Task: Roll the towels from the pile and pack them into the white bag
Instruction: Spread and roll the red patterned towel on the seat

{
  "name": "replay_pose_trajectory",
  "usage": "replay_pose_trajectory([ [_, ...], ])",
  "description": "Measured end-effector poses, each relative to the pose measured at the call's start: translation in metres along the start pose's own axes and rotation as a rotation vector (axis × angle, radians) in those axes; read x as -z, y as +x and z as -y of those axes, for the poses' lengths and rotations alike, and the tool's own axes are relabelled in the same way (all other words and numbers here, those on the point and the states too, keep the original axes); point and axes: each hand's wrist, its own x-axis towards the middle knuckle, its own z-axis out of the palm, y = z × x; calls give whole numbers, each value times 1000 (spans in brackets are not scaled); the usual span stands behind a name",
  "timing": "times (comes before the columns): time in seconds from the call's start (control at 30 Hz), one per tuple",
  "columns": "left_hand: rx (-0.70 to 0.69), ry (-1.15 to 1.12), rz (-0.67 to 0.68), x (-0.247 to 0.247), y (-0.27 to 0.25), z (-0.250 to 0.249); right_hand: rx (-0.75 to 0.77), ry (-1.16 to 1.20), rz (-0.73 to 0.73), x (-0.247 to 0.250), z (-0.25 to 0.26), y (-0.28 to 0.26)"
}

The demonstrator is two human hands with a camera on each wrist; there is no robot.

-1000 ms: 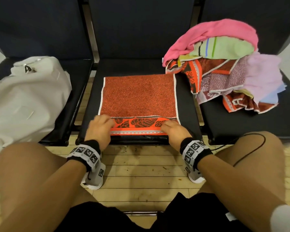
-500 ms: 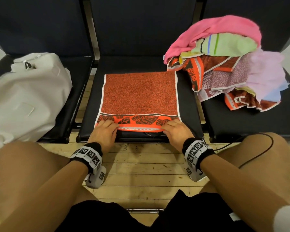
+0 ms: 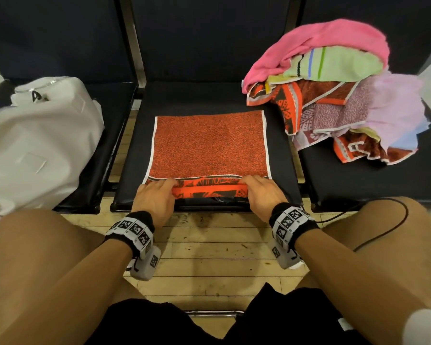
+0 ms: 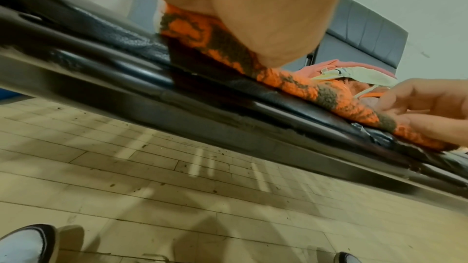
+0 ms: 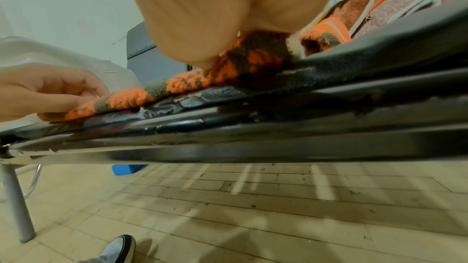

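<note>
Both the left hand [image 3: 154,196] and right hand [image 3: 261,192] grip the near edge of the flat orange-and-black terry towel [image 3: 208,144]. It lies on the middle black padded seat [image 3: 281,170].

Bare arms and legs. Black shorts [image 3: 139,324] with small white tag [image 3: 343,324]. Black wristbands [image 3: 137,221] on both wrists, ringed with white-and-black square marker tags; grey camera pods [image 3: 146,266] hang beneath. Thin black cable [image 3: 393,226] over right thigh. White sock [image 3: 424,328], white shoes [image 4: 24,244] with dark trim.

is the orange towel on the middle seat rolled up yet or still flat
Mostly flat. Only the near edge of the orange towel is curled over, gripped by the left hand and right hand.
</note>
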Motion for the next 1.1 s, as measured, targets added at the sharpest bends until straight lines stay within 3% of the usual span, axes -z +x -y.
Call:
replay_pose_trajectory([
  [0.07,-21,-14,-46,-2,0,1,13,-2,-58,-2,0,0],
  [0.17,-60,5,-176,-3,2,2,155,-139,-217,-7,-3,0],
  [0.3,-210,58,-198,-9,5,-1,263,-201,-220,-13,2,-1],
  [0.6,-149,5,-76,-9,-3,-2,139,-146,-158,-15,6,-13],
  [0.93,-104,50,-50,-6,1,-5,28,-160,-53,-10,4,-5],
  [1.1,-73,21,-20,-3,2,-11,-4,-49,-126,-11,5,-4],
])
